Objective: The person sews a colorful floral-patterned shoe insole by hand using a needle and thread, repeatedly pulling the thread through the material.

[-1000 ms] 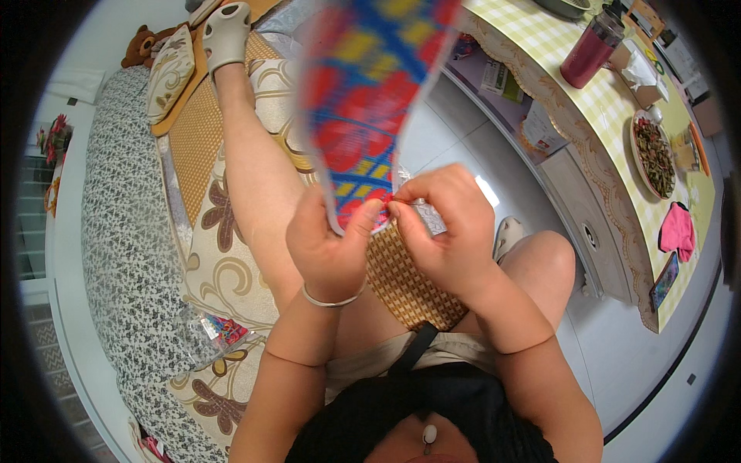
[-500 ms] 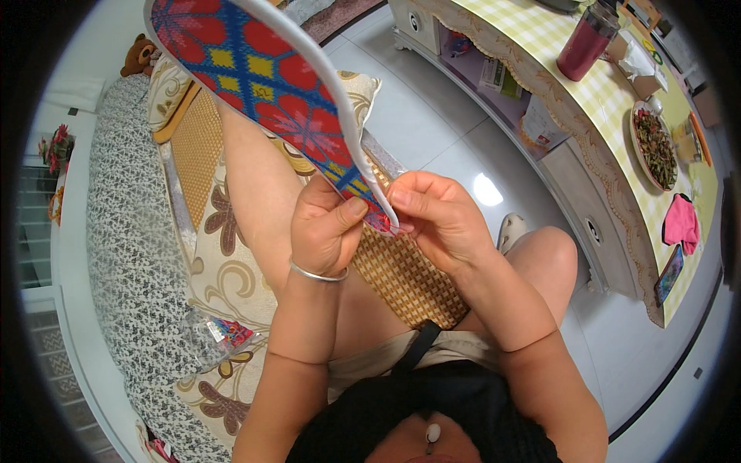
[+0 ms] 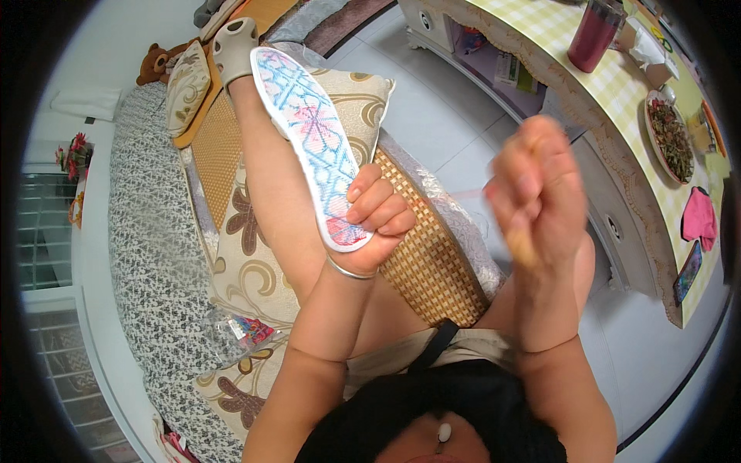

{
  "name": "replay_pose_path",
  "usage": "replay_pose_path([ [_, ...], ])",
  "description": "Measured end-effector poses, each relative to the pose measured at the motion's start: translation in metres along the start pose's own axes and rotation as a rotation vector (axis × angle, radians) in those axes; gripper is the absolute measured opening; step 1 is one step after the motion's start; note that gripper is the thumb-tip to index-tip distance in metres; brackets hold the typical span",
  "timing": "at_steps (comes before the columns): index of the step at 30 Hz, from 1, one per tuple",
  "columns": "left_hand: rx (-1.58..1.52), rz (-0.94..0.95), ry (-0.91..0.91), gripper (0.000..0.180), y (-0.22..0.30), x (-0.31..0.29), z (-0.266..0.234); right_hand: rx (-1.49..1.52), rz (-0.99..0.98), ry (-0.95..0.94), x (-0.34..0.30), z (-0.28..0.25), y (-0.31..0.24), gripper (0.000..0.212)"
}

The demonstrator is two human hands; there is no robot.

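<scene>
My left hand (image 3: 378, 212) is wrapped round the heel end of an embroidered insole (image 3: 309, 127). The insole's pale side faces up, with blue lattice stitching, pink flower shapes and a white bound edge. Its other end points away over my bare leg. To the right, apart from the insole, my right hand (image 3: 540, 193) is raised with its fingers curled together. It is smeared by motion, and what it pinches cannot be made out. A faint pink streak shows in the air between the two hands.
A woven mat seat (image 3: 432, 255) lies beneath me. On the sofa at left sits a plastic packet with colourful contents (image 3: 251, 330). The table (image 3: 617, 108) at right bears a dark red bottle (image 3: 596, 35), a plate of food (image 3: 668, 139), a pink cloth (image 3: 698, 218) and a phone (image 3: 687, 274).
The insole has been turned over from its red, blue and yellow face to its pale side. My right hand has left its edge and moved up and right; my left hand still grips it.
</scene>
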State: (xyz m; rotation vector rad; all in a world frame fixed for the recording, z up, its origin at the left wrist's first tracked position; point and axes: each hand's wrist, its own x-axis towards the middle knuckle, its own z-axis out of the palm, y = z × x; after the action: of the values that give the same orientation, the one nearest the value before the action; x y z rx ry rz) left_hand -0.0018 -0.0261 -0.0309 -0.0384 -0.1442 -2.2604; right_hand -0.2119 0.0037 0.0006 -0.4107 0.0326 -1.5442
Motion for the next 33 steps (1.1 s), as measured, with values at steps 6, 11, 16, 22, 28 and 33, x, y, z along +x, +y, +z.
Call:
replay_pose_path([
  [6, -0.085, -0.168, -0.029, 0.025, -0.012, 0.002, -0.008, -0.621, -0.386, 0.202, 0.0, -0.001, 0.01, 0.006],
  [11, -0.256, -0.273, -0.154, 0.024, -0.02, 0.008, -0.025, -1.316, -0.418, -0.092, -0.011, 0.014, 0.061, 0.011],
  [16, -0.244, -0.237, -0.144, 0.019, -0.017, 0.005, -0.024, -1.558, -0.566, -0.251, -0.012, 0.011, 0.077, 0.018],
  [22, -0.225, -0.218, -0.125, 0.015, -0.021, 0.006, -0.029, -1.602, -0.583, -0.22, -0.013, 0.006, 0.078, 0.017],
  [28, -0.157, -0.13, -0.065, 0.011, -0.021, 0.001, -0.021, -1.593, -0.596, -0.244, -0.013, 0.008, 0.081, 0.024],
  [33, 0.067, 0.091, 0.158, 0.01, -0.024, 0.002, -0.008, -1.588, -0.585, -0.236, -0.012, 0.004, 0.082, 0.029],
])
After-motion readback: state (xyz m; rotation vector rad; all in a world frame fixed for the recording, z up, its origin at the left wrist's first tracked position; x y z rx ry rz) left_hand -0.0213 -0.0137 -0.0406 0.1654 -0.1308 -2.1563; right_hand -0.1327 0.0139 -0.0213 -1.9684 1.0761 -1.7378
